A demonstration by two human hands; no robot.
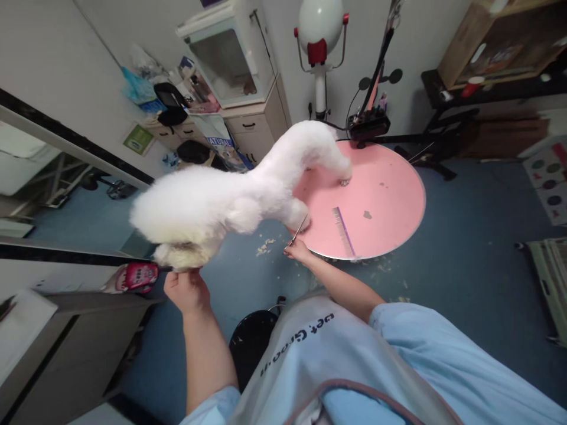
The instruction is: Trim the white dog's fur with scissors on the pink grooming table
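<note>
Closest to the camera there's a pale grey grooming apron with dark lettering (305, 348) over light blue sleeves, and just past it a round black stool seat (252, 342) on the blue floor. The left hand (188, 290) is raised and closed around the underside of the fluffy white dog's head (177, 255) — looks like it's gripping the chin fur, fingers curled in tight. The fluffy white dog (230, 189) is stretched out with its head end hanging off past the edge on the left and its back legs planted on the round pink worktop (390, 189). The right hand (297, 250) is just at the near rim of that worktop, closed on a pair of slim silver scissors (299, 229) — the blades point up and touch the fur of the dog's leg right beside the edge. A long metal comb with a purple spine (343, 230) lies flat on the pink surface, a bit to the right of the scissors and apart from the dog. Little tufts of clipped white fur (264, 247) are scattered on the floor under the dog's belly. Further back, a black grooming arm (376, 71) rises from the far rim, a white stand dryer with red fittings (319, 35) sits against the wall, and a beige cabinet with a glass-fronted box on top (234, 59) is off to the left.
</note>
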